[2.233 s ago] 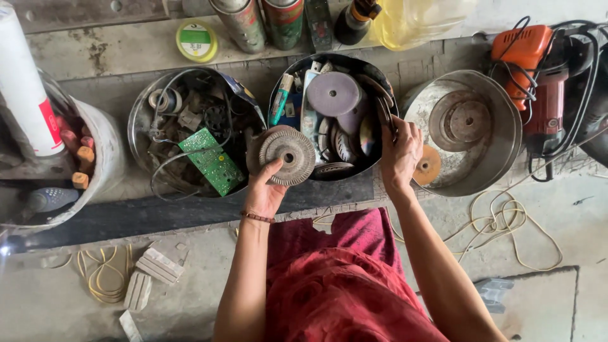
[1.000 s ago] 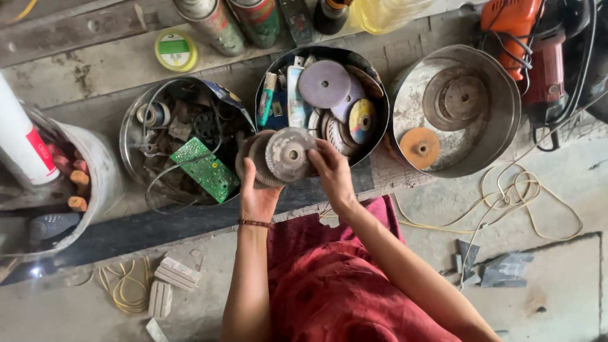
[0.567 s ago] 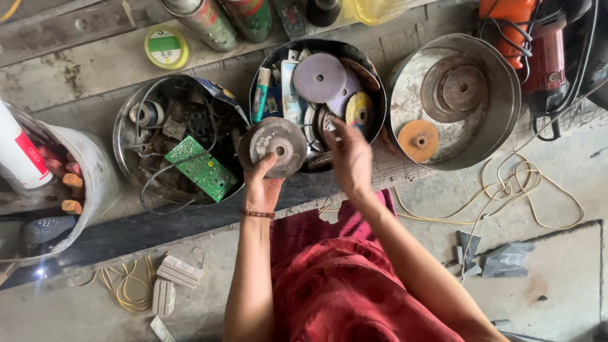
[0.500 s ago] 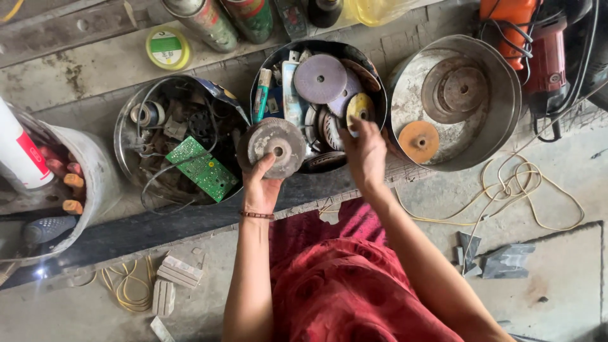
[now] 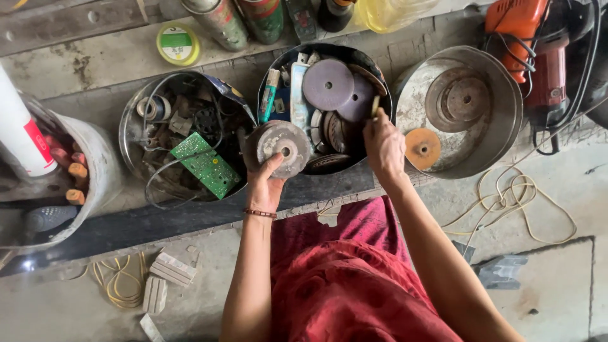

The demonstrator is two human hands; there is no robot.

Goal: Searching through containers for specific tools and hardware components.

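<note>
Left hand [image 5: 266, 183] grips a stack of grey worn grinding discs [image 5: 282, 147], thumb across the front face, fingers curled behind; the stack is upright, face toward the camera, held over the near rim of the middle tin [image 5: 273, 69]. Beaded bracelet [image 5: 260, 213] on that wrist.

Right hand [image 5: 382, 144] is just right of the stack, inside the same tin, fingers pinched narrow around a thin disc edge [image 5: 375, 106] with a yellowish rim. Can't tell exactly how much of that disc is clear of the pile.

Above the right hand, in the tin: 2 purple flap discs [image 5: 328, 83], overlapping, plus more discs on edge and a few tubes to the left.

Left of the left hand: a second tin [image 5: 130, 130] with wire, tape roll and a green circuit board [image 5: 205, 164], which lies just beside the stack.

Right of the right hand: a wide steel bowl [image 5: 506, 120] holding 1 orange disc [image 5: 422, 147] near the hand and grey discs [image 5: 460, 101] stacked further back. Orange power tool [image 5: 531, 50] beyond the bowl, well apart.
</note>
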